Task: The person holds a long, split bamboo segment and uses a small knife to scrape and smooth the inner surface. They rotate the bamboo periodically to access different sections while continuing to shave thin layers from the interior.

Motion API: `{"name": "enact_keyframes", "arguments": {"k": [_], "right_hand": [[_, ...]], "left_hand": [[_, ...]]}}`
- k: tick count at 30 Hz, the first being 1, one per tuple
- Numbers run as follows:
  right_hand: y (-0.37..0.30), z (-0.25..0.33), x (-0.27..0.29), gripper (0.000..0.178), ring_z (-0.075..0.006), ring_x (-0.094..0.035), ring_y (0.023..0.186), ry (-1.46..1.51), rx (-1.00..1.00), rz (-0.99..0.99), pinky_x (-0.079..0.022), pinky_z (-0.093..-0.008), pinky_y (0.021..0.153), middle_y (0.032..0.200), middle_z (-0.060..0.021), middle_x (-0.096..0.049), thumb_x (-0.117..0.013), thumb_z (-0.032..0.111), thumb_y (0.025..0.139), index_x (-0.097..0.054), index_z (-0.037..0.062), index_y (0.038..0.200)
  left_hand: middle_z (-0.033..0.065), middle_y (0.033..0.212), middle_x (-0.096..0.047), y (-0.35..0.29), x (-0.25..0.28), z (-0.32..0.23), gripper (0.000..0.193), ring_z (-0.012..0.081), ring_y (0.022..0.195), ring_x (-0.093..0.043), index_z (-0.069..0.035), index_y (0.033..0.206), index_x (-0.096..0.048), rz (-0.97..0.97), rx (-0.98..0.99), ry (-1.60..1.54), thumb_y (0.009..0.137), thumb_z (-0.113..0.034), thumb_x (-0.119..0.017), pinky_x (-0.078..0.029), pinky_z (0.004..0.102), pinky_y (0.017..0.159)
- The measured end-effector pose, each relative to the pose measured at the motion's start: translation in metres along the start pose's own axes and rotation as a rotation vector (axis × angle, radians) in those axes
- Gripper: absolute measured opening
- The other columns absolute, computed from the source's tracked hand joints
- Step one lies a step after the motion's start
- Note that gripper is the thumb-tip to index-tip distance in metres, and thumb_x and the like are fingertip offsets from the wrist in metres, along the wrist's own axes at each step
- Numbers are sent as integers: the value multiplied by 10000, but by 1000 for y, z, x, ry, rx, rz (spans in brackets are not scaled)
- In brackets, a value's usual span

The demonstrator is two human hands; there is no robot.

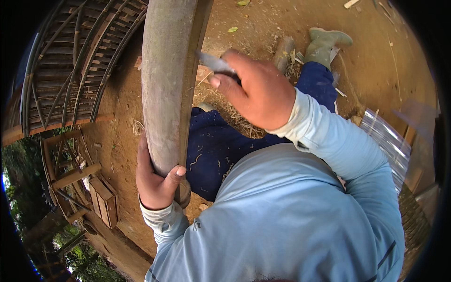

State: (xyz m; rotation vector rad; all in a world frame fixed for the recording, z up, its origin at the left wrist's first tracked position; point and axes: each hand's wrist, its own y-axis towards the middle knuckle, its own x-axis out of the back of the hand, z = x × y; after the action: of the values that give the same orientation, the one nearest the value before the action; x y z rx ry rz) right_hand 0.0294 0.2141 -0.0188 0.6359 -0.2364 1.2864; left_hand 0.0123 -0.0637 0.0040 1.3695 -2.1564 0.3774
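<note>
A thick, grey-brown length of bamboo [167, 84] runs from the top edge down to my lap, with a narrow brown face along its right side. My left hand [156, 183] wraps round its lower part, thumb across the front. In my right hand [263, 96] is a knife [213, 62], gripped with the thumb along it. Its short grey blade is slightly blurred and points at the bamboo's right edge; I cannot tell whether it touches. My fingers hide most of the handle.
Shavings [237, 117] lie on the dirt floor round my legs and on my dark blue trousers [211, 155]. A green boot [324, 44] is beyond my right hand. A slatted bamboo rack [80, 66] and a wooden box [104, 201] stand left; clear plastic sheeting [387, 145] lies right.
</note>
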Motion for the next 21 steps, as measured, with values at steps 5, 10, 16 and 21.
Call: {"name": "enact_keyframes", "arguments": {"k": [5, 10, 16, 21], "right_hand": [[26, -12, -9, 386, -187, -678, 773, 217, 174, -199, -526, -325, 700, 877, -113, -688, -726, 185, 902, -565, 44, 1223], [45, -18, -19, 356, -171, -661, 751, 171, 259, -243, -520, -308, 698, 852, -94, -670, -735, 141, 885, -584, 28, 1186], [51, -14, -22, 300, -110, -578, 663, 242, 279, -259, -468, -262, 623, 795, -44, -647, -721, 84, 879, -586, 1, 1134], [49, 2, -24, 281, -61, -539, 557, 405, 95, -252, -403, -222, 522, 731, -23, -632, -697, 52, 883, -564, -21, 1120]], "left_hand": [[229, 1348, -552, -5, 14, 25, 1122, 296, 1249, -542, 114, 1455, -331, 38, -8, -47, 693, -513, -866, -401, 390, 1058], [241, 1334, -561, -34, 28, 43, 1094, 319, 1254, -549, 107, 1446, -352, 10, -48, 212, 658, -406, -911, -415, 399, 1054], [234, 1318, -573, -79, 29, 62, 988, 325, 1242, -565, 81, 1425, -400, -6, 209, 37, 644, -267, -897, -411, 397, 1063], [225, 1299, -587, -73, 25, 47, 995, 315, 1228, -576, 68, 1425, -404, -50, 245, 116, 656, -314, -905, -418, 394, 1054]]}}
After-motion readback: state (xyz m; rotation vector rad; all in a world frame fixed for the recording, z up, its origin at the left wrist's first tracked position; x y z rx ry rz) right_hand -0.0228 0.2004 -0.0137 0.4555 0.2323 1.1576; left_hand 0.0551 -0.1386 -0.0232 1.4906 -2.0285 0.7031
